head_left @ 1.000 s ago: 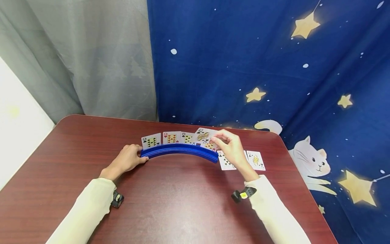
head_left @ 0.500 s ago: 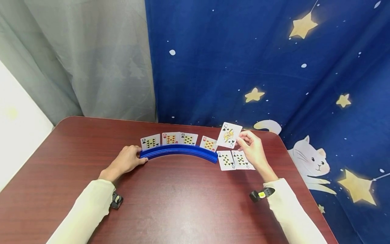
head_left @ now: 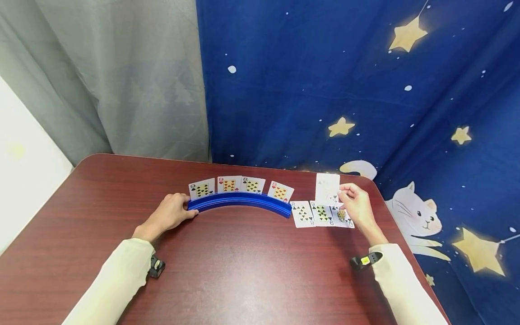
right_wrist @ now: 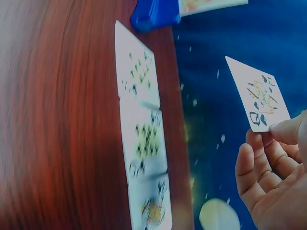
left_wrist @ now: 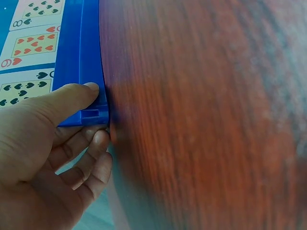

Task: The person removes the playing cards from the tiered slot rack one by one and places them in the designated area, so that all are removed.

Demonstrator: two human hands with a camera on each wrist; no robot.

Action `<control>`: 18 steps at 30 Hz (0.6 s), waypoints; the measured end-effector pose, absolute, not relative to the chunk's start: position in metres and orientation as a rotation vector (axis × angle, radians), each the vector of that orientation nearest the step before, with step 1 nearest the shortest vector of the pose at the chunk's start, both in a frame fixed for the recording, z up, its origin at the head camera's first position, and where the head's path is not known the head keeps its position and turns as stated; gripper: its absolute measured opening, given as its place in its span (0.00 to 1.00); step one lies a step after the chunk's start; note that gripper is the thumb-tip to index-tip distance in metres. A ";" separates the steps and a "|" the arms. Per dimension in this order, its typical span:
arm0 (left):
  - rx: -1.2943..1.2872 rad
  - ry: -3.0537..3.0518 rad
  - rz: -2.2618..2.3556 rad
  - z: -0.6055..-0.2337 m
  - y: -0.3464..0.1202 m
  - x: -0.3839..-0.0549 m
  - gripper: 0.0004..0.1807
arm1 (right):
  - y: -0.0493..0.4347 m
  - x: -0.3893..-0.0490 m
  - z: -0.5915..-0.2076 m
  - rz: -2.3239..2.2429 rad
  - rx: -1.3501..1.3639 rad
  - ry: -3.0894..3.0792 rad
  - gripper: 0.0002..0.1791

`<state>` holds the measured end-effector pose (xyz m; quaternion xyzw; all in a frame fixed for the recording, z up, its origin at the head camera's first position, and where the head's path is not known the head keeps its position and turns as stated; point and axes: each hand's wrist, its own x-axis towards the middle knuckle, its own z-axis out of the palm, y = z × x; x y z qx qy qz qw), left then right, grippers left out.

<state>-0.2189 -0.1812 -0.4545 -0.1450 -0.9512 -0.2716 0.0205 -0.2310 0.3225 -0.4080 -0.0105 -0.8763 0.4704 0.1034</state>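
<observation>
Queen of spades stands out over the far right part of the table, held in the air by the right hand. Thumb and fingers pinch the card near its lower right corner; its face looks washed out with glare in the head view, but the right wrist view shows the Q and the spade. Below and just nearer, three cards lie flat in a row: a left club card, a middle club card and, at the right, a face card, partly covered by the fingers.

Left of that row is a curved blue rack. Its left end is gripped by the left hand, thumb on top and fingers bent at the end. Four cards lean in it, from left to right: a spade, a heart, another spade and, past a gap, a red card.

Both arms wear pale sleeves. Beyond the table hang a grey curtain on the left and a blue curtain on the right, printed with stars and a white cat.
</observation>
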 end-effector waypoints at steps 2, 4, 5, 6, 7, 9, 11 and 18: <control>-0.450 -2.949 -0.841 -0.454 -0.181 -0.219 0.11 | 0.334 -0.232 -0.413 1.316 -0.064 -2.639 0.10; -0.451 -2.948 -0.842 -0.454 -0.181 -0.218 0.11 | 0.346 -0.233 -0.417 1.247 -0.103 -2.693 0.10; -0.452 -2.949 -0.842 -0.454 -0.181 -0.218 0.11 | 0.351 -0.233 -0.420 1.223 -0.126 -2.716 0.11; -0.452 -2.950 -0.841 -0.454 -0.181 -0.218 0.11 | 0.357 -0.233 -0.422 1.205 -0.149 -2.736 0.11; -0.452 -2.951 -0.841 -0.454 -0.181 -0.218 0.11 | 0.362 -0.233 -0.424 1.193 -0.171 -2.750 0.11; -0.452 -2.951 -0.837 -0.454 -0.182 -0.218 0.11 | 0.371 -0.232 -0.428 1.169 -0.214 -2.770 0.12; -0.452 -2.949 -0.833 -0.455 -0.182 -0.218 0.11 | 0.380 -0.231 -0.431 1.124 -0.238 -2.781 0.12; -0.446 -2.953 -0.834 -0.455 -0.181 -0.219 0.11 | 0.410 -0.225 -0.442 0.991 -0.290 -2.818 0.13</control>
